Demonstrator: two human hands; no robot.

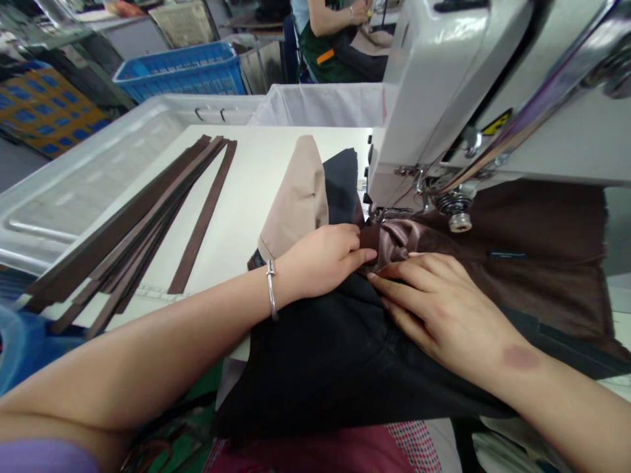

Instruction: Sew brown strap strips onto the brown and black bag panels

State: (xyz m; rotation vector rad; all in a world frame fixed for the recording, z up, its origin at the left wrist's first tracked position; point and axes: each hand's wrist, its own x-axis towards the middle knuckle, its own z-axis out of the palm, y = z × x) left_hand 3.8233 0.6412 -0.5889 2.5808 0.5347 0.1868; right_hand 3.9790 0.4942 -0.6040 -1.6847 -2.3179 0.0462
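The person's left hand (323, 259) lies on black cloth (345, 374) just in front of a white sewing machine (434, 98), its fingers bent and its thumb reaching toward a shiny brown piece of cloth (401, 240). The right hand (434, 302) rests beside it, palm down, its fingers stretched over the near edge of that brown piece. Whether either hand pinches the cloth or only presses on it cannot be told, as the fingertips partly hide the fold.

The shiny piece sits bunched close to the machine's metal foot (382, 215), while the black cloth spreads toward the person's lap. Past the left hand, 1 beige flap (298, 197) and 1 dark grey flap (342, 184) stick out over the white table (256, 164). A brown sheet (542, 256) lies under the machine arm, on the right.

Several brown strips (148, 230) fan out on the table's left side, with 1 strip slightly apart. Behind stand a clear tub (123, 131) and a blue basket (182, 72); farther back, 1 co-worker (320, 46) handles other cloth.
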